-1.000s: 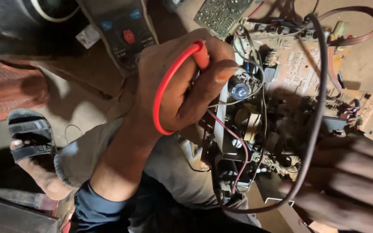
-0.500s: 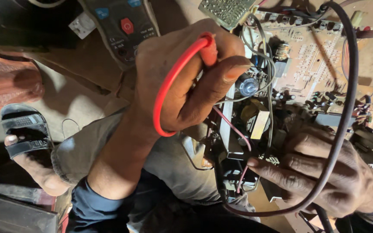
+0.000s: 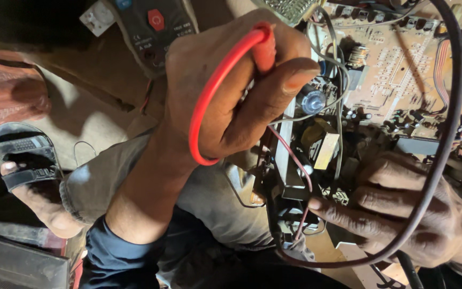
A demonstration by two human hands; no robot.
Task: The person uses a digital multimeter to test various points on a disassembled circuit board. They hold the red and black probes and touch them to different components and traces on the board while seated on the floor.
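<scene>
One grip (image 3: 231,91) tight around red probe (image 3: 263,48)

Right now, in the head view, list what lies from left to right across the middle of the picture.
Sandalled foot → grey trouser knee → left hand gripping the red probe → black transformer block → right hand on the circuit board, crossed by a dark cable.

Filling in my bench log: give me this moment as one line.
left hand: grips red probe, lead looped | right hand: fingers on circuit board | multimeter behind | dark cable over right hand
</scene>
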